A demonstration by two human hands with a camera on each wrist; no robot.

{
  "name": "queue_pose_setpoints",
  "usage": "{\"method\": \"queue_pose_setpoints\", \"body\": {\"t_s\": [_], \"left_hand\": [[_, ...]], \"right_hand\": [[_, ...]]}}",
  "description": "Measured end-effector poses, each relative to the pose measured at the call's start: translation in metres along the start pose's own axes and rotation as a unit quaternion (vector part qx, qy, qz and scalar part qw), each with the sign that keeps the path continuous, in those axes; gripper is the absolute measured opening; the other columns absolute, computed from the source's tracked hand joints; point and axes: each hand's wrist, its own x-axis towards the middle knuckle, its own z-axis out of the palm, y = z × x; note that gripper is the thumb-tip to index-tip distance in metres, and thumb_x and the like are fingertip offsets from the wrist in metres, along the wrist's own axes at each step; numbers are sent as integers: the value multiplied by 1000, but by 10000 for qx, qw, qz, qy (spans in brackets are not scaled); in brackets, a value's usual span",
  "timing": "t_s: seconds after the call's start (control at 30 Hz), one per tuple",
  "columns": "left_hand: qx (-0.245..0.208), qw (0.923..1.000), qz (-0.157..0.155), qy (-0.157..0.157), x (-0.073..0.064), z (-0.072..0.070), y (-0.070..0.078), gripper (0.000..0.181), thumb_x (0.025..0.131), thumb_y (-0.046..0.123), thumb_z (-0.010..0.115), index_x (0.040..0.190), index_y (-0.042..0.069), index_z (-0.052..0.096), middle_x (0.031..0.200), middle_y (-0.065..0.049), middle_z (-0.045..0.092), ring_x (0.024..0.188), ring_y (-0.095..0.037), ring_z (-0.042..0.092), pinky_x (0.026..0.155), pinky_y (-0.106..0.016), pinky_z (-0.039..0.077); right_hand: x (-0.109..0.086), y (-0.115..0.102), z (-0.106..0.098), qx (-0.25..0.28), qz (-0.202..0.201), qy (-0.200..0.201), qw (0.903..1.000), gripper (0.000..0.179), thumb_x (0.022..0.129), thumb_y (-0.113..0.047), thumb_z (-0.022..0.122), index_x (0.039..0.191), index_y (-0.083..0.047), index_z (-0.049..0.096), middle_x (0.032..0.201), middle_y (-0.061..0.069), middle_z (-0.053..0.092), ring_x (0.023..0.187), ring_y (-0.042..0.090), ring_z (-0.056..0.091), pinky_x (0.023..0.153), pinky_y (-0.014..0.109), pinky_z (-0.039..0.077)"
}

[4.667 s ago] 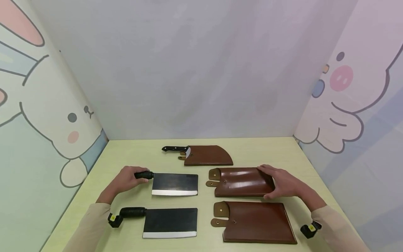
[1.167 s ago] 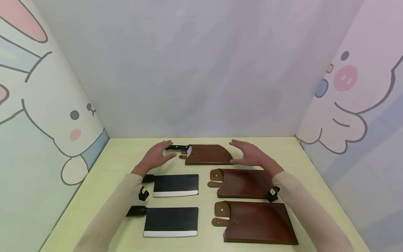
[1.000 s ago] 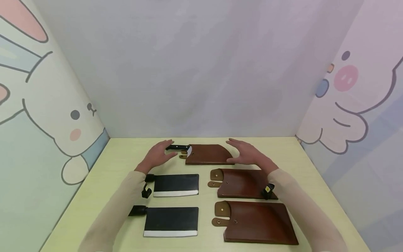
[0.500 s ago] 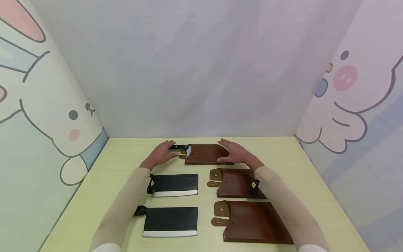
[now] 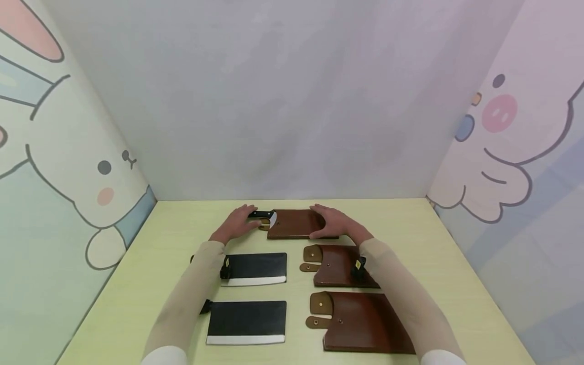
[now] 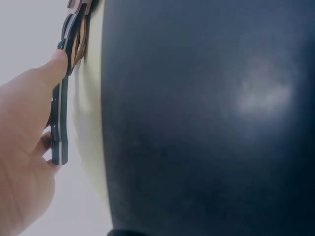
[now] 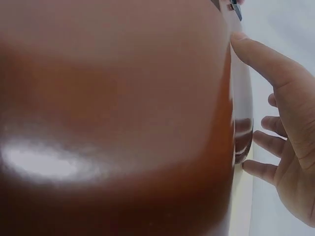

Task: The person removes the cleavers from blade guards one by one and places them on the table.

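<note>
At the back of the table, a knife with a black riveted handle point(image 5: 261, 214) sits in a brown leather sheath point(image 5: 294, 225) with a rounded tip. My left hand point(image 5: 236, 223) straddles that handle, fingers above and thumb below. The left wrist view has the thumb point(image 6: 51, 71) overlapping the handle point(image 6: 60, 123). My right hand point(image 5: 335, 223) spans the sheath's right end, its fingers spread and fingertips at the edge. In the right wrist view, fingers point(image 7: 268, 142) reach beside the far sheath's end point(image 7: 242, 142). My palm hides the sheath's tip from the head view.
Two bare cleavers lie at left, a middle one point(image 5: 260, 266) and a nearer one point(image 5: 246, 322). My left sleeve covers much of their handles. Opposite lie two leather sheaths, the middle one point(image 5: 335, 263) and the larger near one point(image 5: 365, 324), partly under my right sleeve.
Earlier my left hand gripped the middle cleaver's handle and my right lay on the middle sheath. Both have moved to the back and drawn inward around the sheathed knife. The tools stayed put.
</note>
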Motion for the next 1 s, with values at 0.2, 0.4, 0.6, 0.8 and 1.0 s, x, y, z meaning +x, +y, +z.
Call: {"method": "queue_pose_setpoints", "body": {"t_s": [0.2, 0.4, 0.6, 0.8, 1.0], "left_hand": [[17, 10000, 23, -69, 2, 0, -1, 54, 104, 23, 62, 147, -7, 47, 145, -29, 51, 138, -47, 44, 113, -58, 34], [102, 9999, 19, -127, 3, -2, -1, 49, 104, 17, 62, 145, -7, 50, 141, -28, 56, 131, -43, 52, 109, -55, 40], [99, 9998, -63, -166, 4, -5, -1, 48, 103, 16, 63, 144, -5, 51, 142, -27, 56, 132, -44, 52, 108, -56, 40], [229, 9990, -300, -239, 9, -3, -4, 47, 102, 14, 65, 145, -1, 53, 144, -23, 56, 135, -42, 51, 111, -54, 39], [310, 9984, -439, -165, 11, -3, -1, 45, 100, 10, 66, 142, -1, 55, 142, -23, 58, 134, -41, 52, 110, -53, 40]], "right_hand": [[4, -2, 1, -25, 46, -147, 9999, 111, 81, -60, 80, 164, -12, 23, 166, 12, 28, 149, 32, 34, 117, 51, 33], [7, -1, 3, -135, -57, -167, 9998, 114, 79, -61, 81, 163, -9, 25, 166, 15, 29, 148, 34, 35, 116, 51, 34], [9, -2, 5, -289, -86, -286, 9991, 116, 78, -64, 81, 163, -9, 25, 167, 19, 22, 150, 38, 31, 117, 54, 32], [10, -5, 3, -307, -60, -286, 9991, 112, 80, -60, 81, 162, -6, 27, 167, 20, 24, 149, 38, 33, 116, 53, 33], [10, -7, 2, -301, -55, -162, 9994, 109, 79, -57, 83, 160, -5, 32, 162, 18, 35, 141, 37, 44, 111, 51, 40]]}}
